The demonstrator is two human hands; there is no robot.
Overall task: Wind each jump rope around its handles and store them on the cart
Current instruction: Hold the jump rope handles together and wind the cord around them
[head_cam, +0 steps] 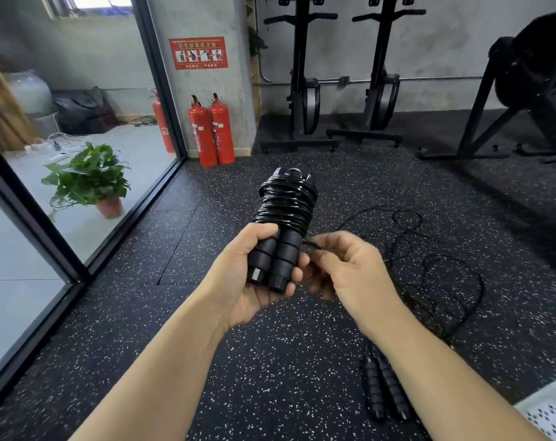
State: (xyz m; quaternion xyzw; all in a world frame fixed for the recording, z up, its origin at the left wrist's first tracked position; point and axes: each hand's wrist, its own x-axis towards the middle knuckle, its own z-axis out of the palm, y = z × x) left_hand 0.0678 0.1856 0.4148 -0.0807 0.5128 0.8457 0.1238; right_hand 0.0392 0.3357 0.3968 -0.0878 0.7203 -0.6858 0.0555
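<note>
Left hand (238, 288) curls around the two black handles (275, 262) of a jump rope (284, 203), holding them side by side and upright, with the cord wound in tight coils around their upper halves. Right hand (353, 275) pinches the short free cord end (311, 244) that sticks out just beside the right handle. Below them spreads a speckled black rubber floor (206, 237), with a glass wall (79, 198) on the left and black exercise machines (305, 90) at the back. A second jump rope (445, 275) sprawls in loose loops on the floor to the right, its handles together under the right forearm. A potted plant (89, 179) stands behind the glass, and two red fire extinguishers (202, 135) stand against the pillar.
</note>
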